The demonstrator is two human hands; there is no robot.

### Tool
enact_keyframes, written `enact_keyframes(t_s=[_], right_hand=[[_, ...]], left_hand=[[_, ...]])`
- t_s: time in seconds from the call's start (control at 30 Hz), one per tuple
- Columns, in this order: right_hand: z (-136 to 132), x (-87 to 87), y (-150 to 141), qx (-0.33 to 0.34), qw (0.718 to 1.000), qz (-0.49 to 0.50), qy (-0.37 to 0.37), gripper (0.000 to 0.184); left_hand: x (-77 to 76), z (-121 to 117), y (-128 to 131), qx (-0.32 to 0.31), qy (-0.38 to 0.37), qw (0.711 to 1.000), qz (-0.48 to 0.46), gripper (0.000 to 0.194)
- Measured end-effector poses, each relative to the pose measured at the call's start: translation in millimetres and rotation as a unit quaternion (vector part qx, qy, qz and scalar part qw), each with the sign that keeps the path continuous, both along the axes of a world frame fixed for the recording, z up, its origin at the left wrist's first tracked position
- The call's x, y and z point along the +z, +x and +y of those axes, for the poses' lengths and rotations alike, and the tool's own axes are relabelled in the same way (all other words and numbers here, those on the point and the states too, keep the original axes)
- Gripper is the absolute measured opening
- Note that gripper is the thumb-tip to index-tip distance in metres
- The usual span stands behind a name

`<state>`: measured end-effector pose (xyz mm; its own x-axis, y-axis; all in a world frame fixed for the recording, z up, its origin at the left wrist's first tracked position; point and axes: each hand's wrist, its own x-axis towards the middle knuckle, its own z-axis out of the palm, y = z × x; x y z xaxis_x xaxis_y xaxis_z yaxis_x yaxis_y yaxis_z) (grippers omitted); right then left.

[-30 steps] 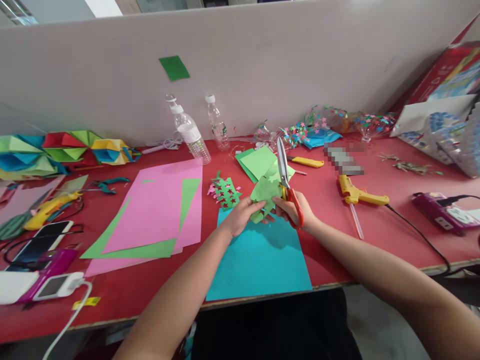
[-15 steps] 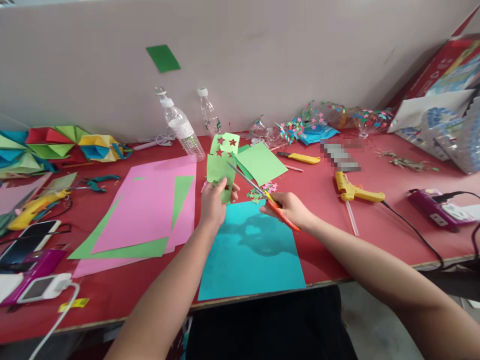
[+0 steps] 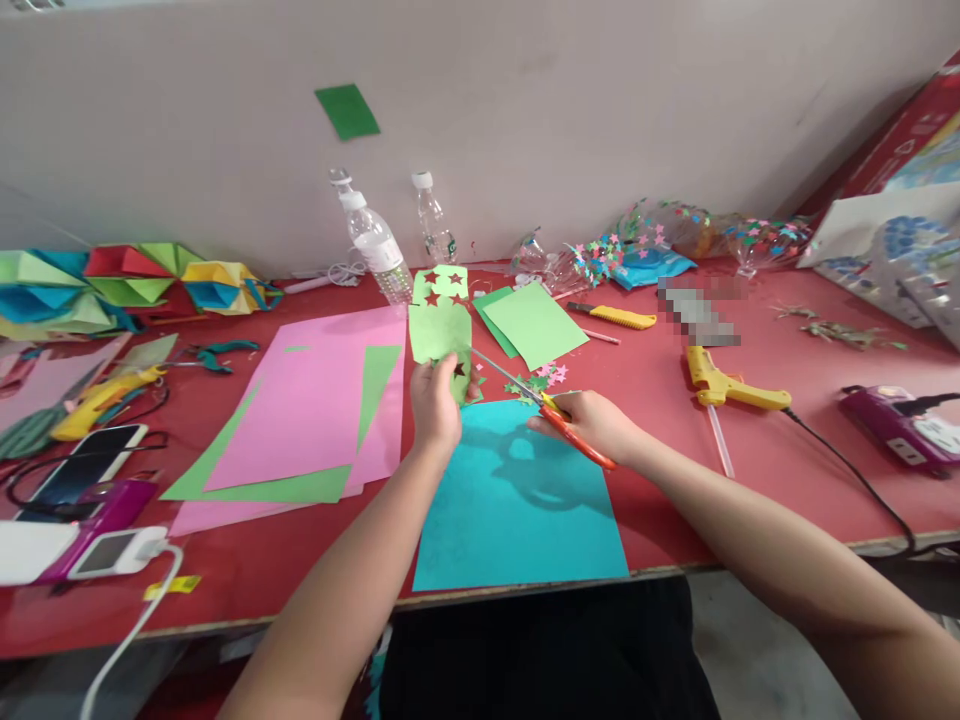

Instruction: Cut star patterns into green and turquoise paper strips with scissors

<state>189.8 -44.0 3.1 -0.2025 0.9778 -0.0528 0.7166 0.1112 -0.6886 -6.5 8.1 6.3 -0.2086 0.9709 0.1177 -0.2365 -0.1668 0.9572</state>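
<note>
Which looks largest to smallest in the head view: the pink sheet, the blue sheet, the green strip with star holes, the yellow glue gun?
1. pink sheet and blue sheet: look alike; the blue one lies nearer the camera, so no ranking.
2. yellow glue gun and green strip, held by the left hand: too close to rank.

light: bright, even, from above | shadows: soft, hands' on blue sheet [image 3: 517, 500] | edges: wide-angle bending | focus: sharp, one pixelated patch

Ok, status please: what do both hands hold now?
Left hand holds green star-cut paper upright. Right hand grips orange scissors, blades at the paper's lower edge. Blue sheet below; nothing between.
</note>
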Motion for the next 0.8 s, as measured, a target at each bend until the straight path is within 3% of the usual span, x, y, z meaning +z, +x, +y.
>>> enact_keyframes(t_s=[0.17,0.4,0.63,0.8], right_hand=[[-3,1.9,-1,0.017,0.999,0.034,-0.029,0.056],[-6,6.9,-1,0.039,0.981,0.147,-0.116,0.048],[-7,11.2,-2,0.027,0.977,0.163,-0.135,0.048],[-8,15.7,-2,0.037,0.980,0.138,-0.137,0.051]], left_hand=[[-7.9,3,0,-0.055,0.055,0.997,-0.012,0.018],[-10.6,0,0,-0.065,0.039,0.997,0.009,0.020],[-5.9,0,-1,-0.039,0.017,0.999,-0.007,0.022],[-7.6,2,-3,-0.059,0.018,0.998,0.003,0.026]])
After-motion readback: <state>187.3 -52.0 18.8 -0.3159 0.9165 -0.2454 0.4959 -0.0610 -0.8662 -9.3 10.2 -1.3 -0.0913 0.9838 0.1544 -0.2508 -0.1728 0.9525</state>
